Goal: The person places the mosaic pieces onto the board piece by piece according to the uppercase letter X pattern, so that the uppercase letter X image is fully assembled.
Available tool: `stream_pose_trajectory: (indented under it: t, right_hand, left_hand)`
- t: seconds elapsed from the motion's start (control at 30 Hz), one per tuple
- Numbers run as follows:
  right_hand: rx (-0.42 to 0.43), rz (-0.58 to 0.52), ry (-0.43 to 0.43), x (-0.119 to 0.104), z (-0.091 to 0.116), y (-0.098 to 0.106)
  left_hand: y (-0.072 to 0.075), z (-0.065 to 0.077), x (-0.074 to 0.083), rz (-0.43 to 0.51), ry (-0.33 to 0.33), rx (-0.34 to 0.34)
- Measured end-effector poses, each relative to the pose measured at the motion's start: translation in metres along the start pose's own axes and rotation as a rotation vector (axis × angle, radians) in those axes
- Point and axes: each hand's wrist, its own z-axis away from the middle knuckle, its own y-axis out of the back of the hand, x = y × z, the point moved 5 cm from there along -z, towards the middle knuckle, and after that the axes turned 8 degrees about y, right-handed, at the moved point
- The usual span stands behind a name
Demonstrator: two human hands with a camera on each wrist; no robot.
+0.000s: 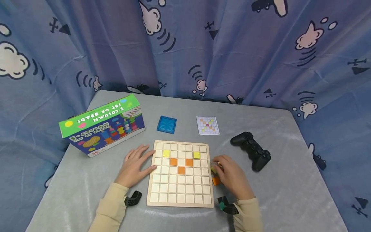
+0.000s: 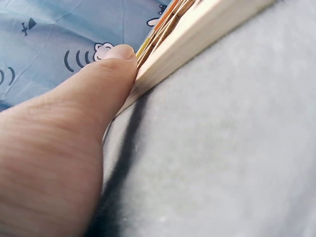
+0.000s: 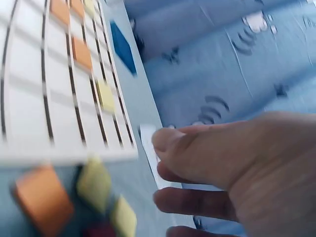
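A wooden grid board point(image 1: 177, 205) with pale squares lies flat on the table. Two yellow tiles point(image 1: 166, 153) and three orange tiles point(image 1: 181, 170) sit in its squares, forming a V. My left hand point(image 1: 134, 166) rests at the board's left edge, fingers extended, with the thumb point(image 2: 118, 59) against its wooden side. By the right edge, my right hand point(image 1: 232, 175) hovers over loose tiles, fingers loosely bent; no tile shows between thumb and fingers. Among those are an orange tile point(image 3: 44, 200), a yellow tile point(image 3: 94, 185) and a dark red one point(image 3: 101, 230), partly cut off.
Behind the board lie a blue square tray point(image 1: 166, 124) and a pattern card point(image 1: 208, 125) with coloured squares. A green and blue toy box point(image 1: 104, 125) stands at the back left. To the right is a black game controller point(image 1: 251, 150). A patterned curtain point(image 1: 185, 48) hangs behind the table.
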Motion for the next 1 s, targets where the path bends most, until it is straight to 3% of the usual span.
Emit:
stream_pose_trajectory:
  t: [0.13,0.53,1.0]
  right_hand:
    - [-0.038,0.008,-0.097,0.016,0.014,0.005]
    - [-0.126,-0.024,-0.199,0.028,0.033,-0.005]
    - [-0.117,-0.015,-0.177,0.031,0.035,-0.011]
  left_hand:
    - [0.0,0.001,-0.001,-0.005,-0.005,0.011]
    - [0.001,0.0,0.0,-0.005,0.006,-0.004]
    - [0.001,0.0,0.001,-0.003,0.004,-0.001]
